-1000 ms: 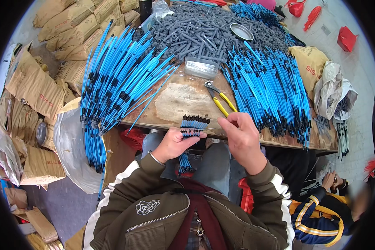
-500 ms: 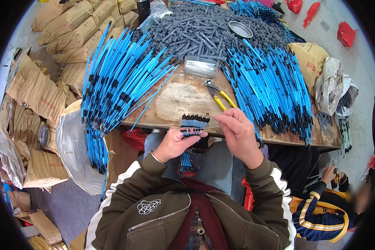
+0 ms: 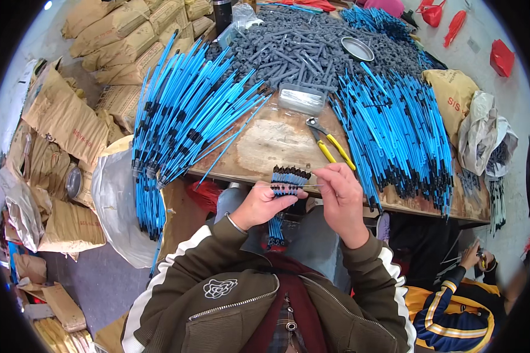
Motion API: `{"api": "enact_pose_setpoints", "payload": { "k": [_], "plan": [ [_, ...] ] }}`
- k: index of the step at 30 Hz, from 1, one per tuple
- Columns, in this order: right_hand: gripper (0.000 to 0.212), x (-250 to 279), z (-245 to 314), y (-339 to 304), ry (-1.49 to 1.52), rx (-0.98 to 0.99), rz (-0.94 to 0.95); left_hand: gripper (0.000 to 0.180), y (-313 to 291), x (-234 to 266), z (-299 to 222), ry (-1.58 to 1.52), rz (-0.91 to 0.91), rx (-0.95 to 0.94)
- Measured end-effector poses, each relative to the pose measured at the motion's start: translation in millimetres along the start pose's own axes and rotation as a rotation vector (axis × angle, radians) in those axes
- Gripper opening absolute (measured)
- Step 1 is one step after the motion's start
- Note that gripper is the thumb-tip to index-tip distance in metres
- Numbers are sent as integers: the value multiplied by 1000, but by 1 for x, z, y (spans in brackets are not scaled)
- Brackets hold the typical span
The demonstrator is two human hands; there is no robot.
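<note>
My left hand [image 3: 258,206] is closed around a row of thin blue rods with black ends [image 3: 291,176], held upright just off the table's near edge. The rods' lower ends [image 3: 275,232] hang below that hand, over my lap. A thin, light-coloured wire [image 3: 312,186] runs sideways at the row, level with my left fingers. At its right end my right hand [image 3: 343,197] pinches it between thumb and fingers, close beside the rods. Where the wire passes among the rods is too small to make out.
Pliers with yellow handles [image 3: 331,144] lie on the wooden table [image 3: 271,138]. Blue rod bundles flank them, left [image 3: 185,112] and right [image 3: 394,135]. Behind are a clear box [image 3: 301,99], grey plastic plugs [image 3: 288,50] and a round dish [image 3: 357,49]. A co-worker [image 3: 459,306] sits at right.
The whole scene has shifted rightward in the picture as the view turned. My right hand is slightly closer to the rods, still pinching the wire. My left hand keeps its hold.
</note>
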State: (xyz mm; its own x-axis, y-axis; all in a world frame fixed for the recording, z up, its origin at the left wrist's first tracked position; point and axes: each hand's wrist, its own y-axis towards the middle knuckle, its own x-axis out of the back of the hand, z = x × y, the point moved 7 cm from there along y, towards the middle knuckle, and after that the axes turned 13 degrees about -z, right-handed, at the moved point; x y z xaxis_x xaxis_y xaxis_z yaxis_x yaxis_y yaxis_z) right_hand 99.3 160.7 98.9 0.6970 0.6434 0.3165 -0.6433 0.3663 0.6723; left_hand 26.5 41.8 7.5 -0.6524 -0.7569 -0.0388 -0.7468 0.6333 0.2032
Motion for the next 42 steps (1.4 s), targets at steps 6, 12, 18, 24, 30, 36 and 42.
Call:
{"api": "enact_pose_setpoints", "payload": {
  "k": [6,12,18,24,30,36,42],
  "plan": [
    [13,-4,5,9,9,65,69,18,-4,4,7,-159,-26,69],
    [14,-9,5,19,100,80,153,18,-3,6,2,-152,14,46],
    [22,-12,17,24,63,111,195,19,-3,7,0,-178,-4,44],
    [24,-19,9,23,34,117,322,19,-5,6,3,-170,12,73],
    [25,-23,11,26,130,85,321,16,-5,9,1,-261,18,75],
    [27,-23,31,26,-58,261,326,17,-5,9,-3,-202,19,72],
    [27,-16,31,29,-40,286,300,20,-3,6,-5,-183,74,78]
  ]
}}
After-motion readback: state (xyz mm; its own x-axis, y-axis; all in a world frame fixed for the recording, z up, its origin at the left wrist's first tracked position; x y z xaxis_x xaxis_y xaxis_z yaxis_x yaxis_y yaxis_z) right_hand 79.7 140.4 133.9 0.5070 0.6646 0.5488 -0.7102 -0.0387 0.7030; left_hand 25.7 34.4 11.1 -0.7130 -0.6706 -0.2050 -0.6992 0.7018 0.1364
